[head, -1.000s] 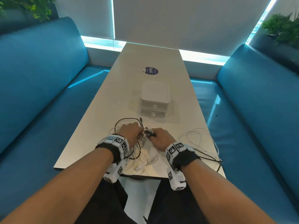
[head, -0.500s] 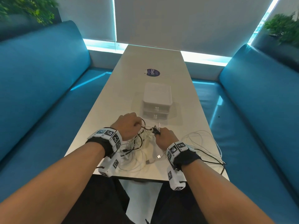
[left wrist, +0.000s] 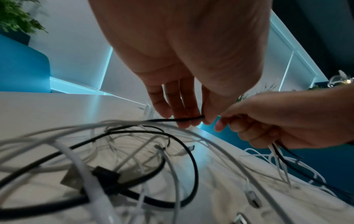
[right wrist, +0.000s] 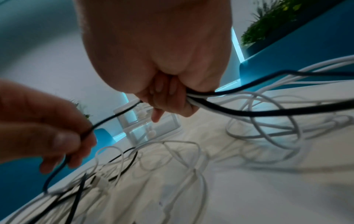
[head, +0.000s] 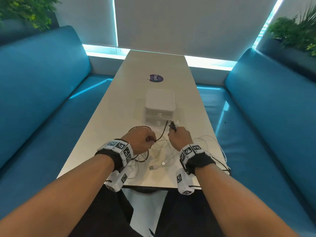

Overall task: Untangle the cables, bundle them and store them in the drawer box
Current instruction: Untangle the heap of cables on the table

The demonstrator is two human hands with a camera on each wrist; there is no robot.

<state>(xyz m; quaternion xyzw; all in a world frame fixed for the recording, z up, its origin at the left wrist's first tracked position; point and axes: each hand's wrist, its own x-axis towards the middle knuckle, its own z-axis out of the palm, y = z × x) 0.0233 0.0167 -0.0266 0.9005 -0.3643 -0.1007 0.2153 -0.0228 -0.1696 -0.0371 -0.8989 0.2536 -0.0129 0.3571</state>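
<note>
Teal booth seats [head: 42, 93] flank a long white counter [head: 106, 120]. Beyond the hands stands the closed white drawer box [head: 160, 103]. Tangled cables [head: 159, 156] sprawl beneath both hands. The right hand [head: 179, 138] clenches a bundle of cable ends; the left hand [head: 139, 140] pinches a black cable [head: 162, 133] stretched between them.

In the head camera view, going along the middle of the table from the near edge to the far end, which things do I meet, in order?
Loose USB plugs → left hand and right hand holding cables, side by side → white drawer box → round dark sticker.
</note>
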